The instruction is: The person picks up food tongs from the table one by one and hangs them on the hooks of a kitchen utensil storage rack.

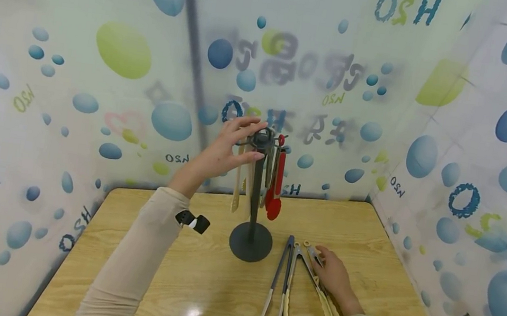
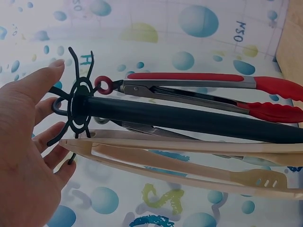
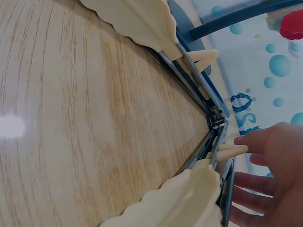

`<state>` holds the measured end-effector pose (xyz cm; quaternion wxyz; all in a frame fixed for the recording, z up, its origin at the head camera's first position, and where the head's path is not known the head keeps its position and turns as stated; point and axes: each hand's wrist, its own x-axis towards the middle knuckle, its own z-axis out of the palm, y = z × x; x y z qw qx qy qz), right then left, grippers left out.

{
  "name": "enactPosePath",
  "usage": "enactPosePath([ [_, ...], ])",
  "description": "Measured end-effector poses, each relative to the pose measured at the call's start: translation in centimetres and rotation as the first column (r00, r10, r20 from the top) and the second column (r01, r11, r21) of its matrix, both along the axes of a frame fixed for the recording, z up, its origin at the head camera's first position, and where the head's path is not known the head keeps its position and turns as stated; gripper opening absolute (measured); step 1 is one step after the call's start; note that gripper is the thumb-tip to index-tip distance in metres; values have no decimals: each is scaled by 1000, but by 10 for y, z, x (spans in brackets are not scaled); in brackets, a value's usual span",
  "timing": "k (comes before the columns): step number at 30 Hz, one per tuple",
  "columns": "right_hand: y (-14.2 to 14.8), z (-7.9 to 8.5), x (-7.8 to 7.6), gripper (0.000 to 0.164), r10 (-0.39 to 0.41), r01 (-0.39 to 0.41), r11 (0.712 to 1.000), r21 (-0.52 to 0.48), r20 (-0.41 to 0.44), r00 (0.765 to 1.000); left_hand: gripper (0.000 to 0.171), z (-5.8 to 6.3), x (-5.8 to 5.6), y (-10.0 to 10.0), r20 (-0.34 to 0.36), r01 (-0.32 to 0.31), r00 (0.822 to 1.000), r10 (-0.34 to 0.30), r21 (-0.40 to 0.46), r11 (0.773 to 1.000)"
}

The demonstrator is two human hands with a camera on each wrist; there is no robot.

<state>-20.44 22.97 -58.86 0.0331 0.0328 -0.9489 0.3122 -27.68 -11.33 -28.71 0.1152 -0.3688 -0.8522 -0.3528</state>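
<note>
Black rack, frame centre: left hand curled round its top, apparently steadying it. Cream tongs, lower right: right hand alongside, fingers apart, contact unclear; pinching them closed advised.

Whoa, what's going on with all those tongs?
A person has both hands busy. Their left hand curves around the hooked top of a dark stand, where red tongs and pale utensils hang. Their right hand is down at the cream-tipped tongs on the table, and dark-handled tongs lie there too.
</note>
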Motion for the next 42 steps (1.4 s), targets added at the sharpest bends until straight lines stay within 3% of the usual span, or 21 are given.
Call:
enactPosePath([
  [26,-2,-3,-10,47,13,-13,984,175,0,1000,70,1,2,0,-11,10,1000,-10,-5,1000],
  [36,1,-3,-12,49,22,-18,984,177,-21,1000,66,2,5,0,9,-2,1000,2,-19,1000],
  [42,8,0,-14,51,-7,13,994,105,-61,998,67,4,5,0,6,-11,1000,12,-50,999],
])
